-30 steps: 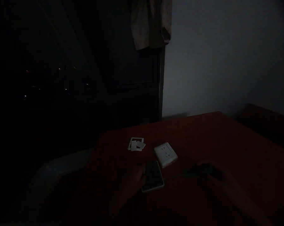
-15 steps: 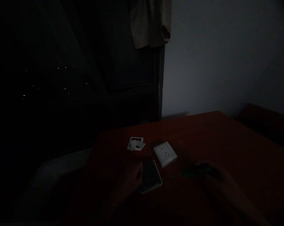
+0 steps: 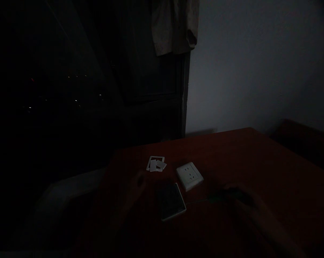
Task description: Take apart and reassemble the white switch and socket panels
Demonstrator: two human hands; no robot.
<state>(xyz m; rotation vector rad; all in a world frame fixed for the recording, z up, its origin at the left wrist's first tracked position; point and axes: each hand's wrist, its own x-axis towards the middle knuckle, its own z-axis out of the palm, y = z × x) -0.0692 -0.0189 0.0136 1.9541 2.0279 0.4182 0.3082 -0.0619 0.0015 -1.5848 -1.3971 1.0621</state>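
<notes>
The room is very dim. My right hand (image 3: 243,200) is closed around the green handle of a screwdriver (image 3: 215,196), whose thin shaft points left. Its tip is by the right edge of a square, dark-faced plate with a white rim (image 3: 172,202), lying on the red-brown table; whether they touch I cannot tell. My left hand (image 3: 139,182) is up and left of this plate, apart from it, its fingers too dark and smeared to make out. Just beyond the plate sits a white wall socket (image 3: 189,175). A white frame (image 3: 148,164) with two small white pieces (image 3: 153,165) on it lies farther back.
The table (image 3: 231,150) reaches back to a pale wall (image 3: 253,71) and a dark window (image 3: 83,89) with small lights in it. Cloth (image 3: 175,28) hangs at the window's right side. A pale curved shape, perhaps a chair (image 3: 70,190), stands left of the table.
My left hand has let go of the dark-faced plate and moved left and up from it. The plate, the socket and my right hand with the screwdriver stay about where they were.
</notes>
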